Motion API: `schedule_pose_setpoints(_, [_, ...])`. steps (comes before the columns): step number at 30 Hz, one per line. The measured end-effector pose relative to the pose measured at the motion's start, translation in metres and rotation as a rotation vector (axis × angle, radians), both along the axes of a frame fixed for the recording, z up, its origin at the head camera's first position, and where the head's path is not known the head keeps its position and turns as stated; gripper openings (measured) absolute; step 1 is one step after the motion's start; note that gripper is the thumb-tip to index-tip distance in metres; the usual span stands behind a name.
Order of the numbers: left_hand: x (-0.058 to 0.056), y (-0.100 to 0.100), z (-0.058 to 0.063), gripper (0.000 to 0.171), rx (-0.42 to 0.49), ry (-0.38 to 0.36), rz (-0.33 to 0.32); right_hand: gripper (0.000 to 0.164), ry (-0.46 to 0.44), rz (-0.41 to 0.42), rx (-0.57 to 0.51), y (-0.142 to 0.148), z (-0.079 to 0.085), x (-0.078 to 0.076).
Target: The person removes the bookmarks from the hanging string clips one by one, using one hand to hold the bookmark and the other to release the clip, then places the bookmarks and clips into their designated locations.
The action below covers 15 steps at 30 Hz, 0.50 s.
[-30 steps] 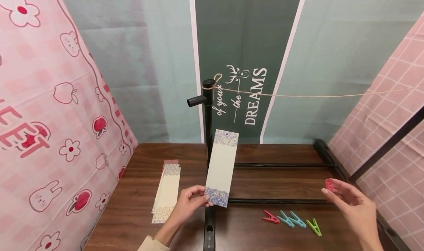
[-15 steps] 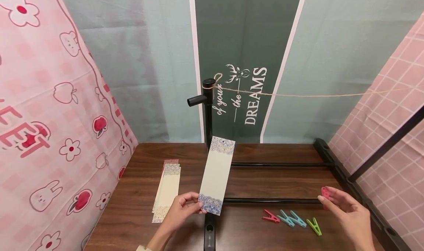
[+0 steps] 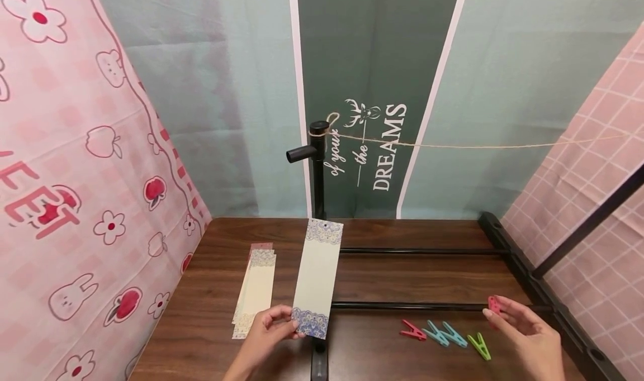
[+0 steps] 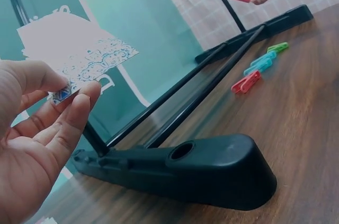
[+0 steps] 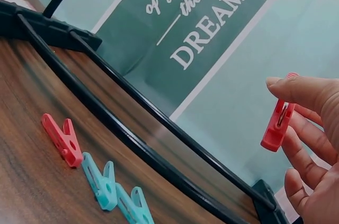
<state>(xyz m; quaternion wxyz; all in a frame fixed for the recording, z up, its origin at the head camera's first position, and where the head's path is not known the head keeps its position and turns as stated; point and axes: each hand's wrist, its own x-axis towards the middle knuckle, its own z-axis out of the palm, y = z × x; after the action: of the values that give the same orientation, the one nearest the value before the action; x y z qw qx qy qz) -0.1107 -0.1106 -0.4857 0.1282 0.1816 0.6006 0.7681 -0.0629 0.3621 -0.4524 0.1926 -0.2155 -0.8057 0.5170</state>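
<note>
My left hand [image 3: 269,336] pinches the lower left corner of a white bookmark-like card [image 3: 318,275] between thumb and fingers. Blue lace patterns band both ends of the card, which stands tilted in front of the black post. At the right, my right hand [image 3: 528,336] pinches a red clothespin [image 5: 279,123] by one end. On the table between the hands lie a red clothespin [image 3: 413,330], two blue clothespins [image 3: 445,333] and a green clothespin [image 3: 479,346]. Left of the held card rests a small overlapping stack of similar cards [image 3: 255,294].
A black rack stands on the wooden table [image 3: 201,314], with an upright post [image 3: 319,174], two low crossbars [image 3: 417,306] and a right foot [image 3: 533,286]. A thin twine [image 3: 468,146] runs rightward from the post top. Fabric curtains [image 3: 261,90] hang behind.
The left hand has brought the card down and to the left. My right hand, with the red clothespin, has sunk lower and shifted slightly left. The loose clothespins lie as before.
</note>
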Motion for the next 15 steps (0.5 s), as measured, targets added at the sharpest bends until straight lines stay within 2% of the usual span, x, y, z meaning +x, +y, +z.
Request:
schedule_pose_setpoints(8, [0.008, -0.013, -0.004, 0.033, 0.085, 0.003, 0.022, 0.043, -0.037, -0.037, -0.103, -0.002, -0.007, 0.005])
schedule_pose_setpoints(15, [0.012, -0.024, -0.005, 0.033, 0.056, 0.000, 0.120, 0.040, 0.070, -0.048, -0.275, 0.002, -0.014, 0.008])
